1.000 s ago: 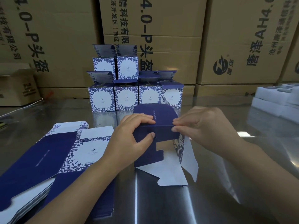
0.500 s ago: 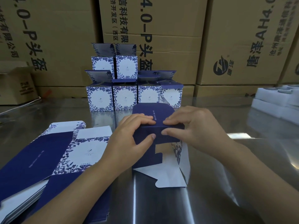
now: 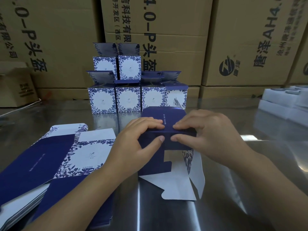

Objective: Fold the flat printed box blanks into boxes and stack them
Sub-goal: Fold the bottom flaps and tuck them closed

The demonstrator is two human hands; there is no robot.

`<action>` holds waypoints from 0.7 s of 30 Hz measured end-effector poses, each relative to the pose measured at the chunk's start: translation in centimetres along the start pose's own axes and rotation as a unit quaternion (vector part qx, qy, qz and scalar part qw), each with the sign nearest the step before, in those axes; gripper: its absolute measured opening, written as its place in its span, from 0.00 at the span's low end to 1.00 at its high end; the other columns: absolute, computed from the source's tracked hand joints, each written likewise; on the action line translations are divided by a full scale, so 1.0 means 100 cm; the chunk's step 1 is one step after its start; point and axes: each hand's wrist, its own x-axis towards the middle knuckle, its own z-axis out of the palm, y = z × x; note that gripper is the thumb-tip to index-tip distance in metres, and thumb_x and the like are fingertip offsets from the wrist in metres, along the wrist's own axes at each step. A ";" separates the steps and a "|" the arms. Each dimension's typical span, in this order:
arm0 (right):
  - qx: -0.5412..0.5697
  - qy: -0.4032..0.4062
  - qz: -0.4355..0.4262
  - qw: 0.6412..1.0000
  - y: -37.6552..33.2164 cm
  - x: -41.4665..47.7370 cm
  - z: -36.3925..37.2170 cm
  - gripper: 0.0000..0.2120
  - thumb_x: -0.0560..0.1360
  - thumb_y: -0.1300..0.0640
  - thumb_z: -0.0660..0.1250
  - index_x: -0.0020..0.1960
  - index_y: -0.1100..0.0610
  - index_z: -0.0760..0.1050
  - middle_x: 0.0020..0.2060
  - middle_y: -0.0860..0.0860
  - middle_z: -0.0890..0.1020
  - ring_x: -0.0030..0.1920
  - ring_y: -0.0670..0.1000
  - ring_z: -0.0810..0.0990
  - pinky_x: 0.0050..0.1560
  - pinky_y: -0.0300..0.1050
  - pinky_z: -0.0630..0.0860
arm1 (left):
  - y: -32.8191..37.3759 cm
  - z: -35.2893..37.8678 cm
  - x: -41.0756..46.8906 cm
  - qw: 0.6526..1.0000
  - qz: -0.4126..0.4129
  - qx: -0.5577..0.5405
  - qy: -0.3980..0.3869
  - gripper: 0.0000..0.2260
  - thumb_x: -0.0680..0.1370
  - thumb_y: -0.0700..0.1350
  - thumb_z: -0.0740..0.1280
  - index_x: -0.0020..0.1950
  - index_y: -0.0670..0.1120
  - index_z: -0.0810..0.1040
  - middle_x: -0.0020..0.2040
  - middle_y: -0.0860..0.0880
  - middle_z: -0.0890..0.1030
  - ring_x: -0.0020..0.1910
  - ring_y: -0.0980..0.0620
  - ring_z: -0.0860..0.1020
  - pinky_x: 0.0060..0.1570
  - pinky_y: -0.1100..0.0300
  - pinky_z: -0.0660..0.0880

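A half-folded navy box blank (image 3: 166,144) stands on the shiny table (image 3: 233,189) in the middle, its white flaps spread toward me. My left hand (image 3: 133,145) pinches its top fold from the left, fingers on top and thumb on the front. My right hand (image 3: 205,132) pinches the same fold from the right. The two hands' fingertips nearly meet. A pile of flat printed blanks (image 3: 55,160) lies at the left. Behind stands a stack of folded blue-and-white floral boxes (image 3: 128,99), several below and two on top.
Large brown shipping cartons (image 3: 166,35) form a wall behind the table. A small open carton (image 3: 15,85) sits at the far left. White foam trays (image 3: 286,100) are stacked at the right edge.
My right hand has slid left along the top fold until its fingertips nearly meet my left hand's. The box's top edge is creased flatter. My left hand has stayed in place.
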 end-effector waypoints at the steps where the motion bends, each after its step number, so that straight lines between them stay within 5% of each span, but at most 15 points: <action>1: 0.005 -0.003 0.004 1.000 0.001 0.000 0.000 0.11 0.67 0.49 0.77 0.47 0.53 0.85 0.43 0.46 0.84 0.46 0.48 0.81 0.47 0.50 0.77 | 0.000 0.000 0.000 1.000 0.002 0.001 0.000 0.10 0.72 0.47 0.69 0.51 0.57 0.78 0.55 0.62 0.79 0.61 0.60 0.74 0.62 0.64 0.68; 6: 0.064 0.000 0.024 0.998 0.001 0.000 0.006 0.10 0.66 0.52 0.77 0.47 0.50 0.85 0.42 0.43 0.82 0.47 0.43 0.77 0.52 0.33 0.69 | 0.000 -0.003 0.003 1.000 0.001 -0.012 -0.003 0.13 0.71 0.49 0.69 0.54 0.59 0.78 0.54 0.65 0.79 0.61 0.66 0.73 0.63 0.71 0.64; 8: 0.102 -0.001 0.042 0.994 0.000 -0.001 0.010 0.10 0.67 0.54 0.77 0.47 0.48 0.84 0.43 0.39 0.81 0.49 0.40 0.75 0.53 0.29 0.66 | 0.001 -0.004 0.004 1.000 0.001 -0.014 -0.006 0.13 0.71 0.50 0.70 0.54 0.61 0.78 0.53 0.67 0.78 0.62 0.67 0.72 0.68 0.64 0.60; 12: 0.167 0.002 0.076 0.983 -0.003 -0.001 0.016 0.11 0.67 0.59 0.76 0.48 0.48 0.84 0.45 0.35 0.81 0.53 0.36 0.77 0.57 0.29 0.69 | 0.003 -0.005 0.006 1.000 0.017 -0.007 0.000 0.12 0.71 0.51 0.69 0.54 0.57 0.79 0.53 0.67 0.78 0.62 0.66 0.72 0.72 0.54 0.59; 21: 0.198 -0.015 0.102 0.975 -0.002 0.000 0.018 0.13 0.68 0.59 0.75 0.49 0.44 0.82 0.45 0.34 0.81 0.55 0.34 0.76 0.60 0.27 0.67 | 0.001 -0.008 0.008 1.000 0.011 -0.023 -0.015 0.11 0.71 0.50 0.71 0.53 0.56 0.80 0.51 0.64 0.80 0.57 0.67 0.76 0.67 0.62 0.65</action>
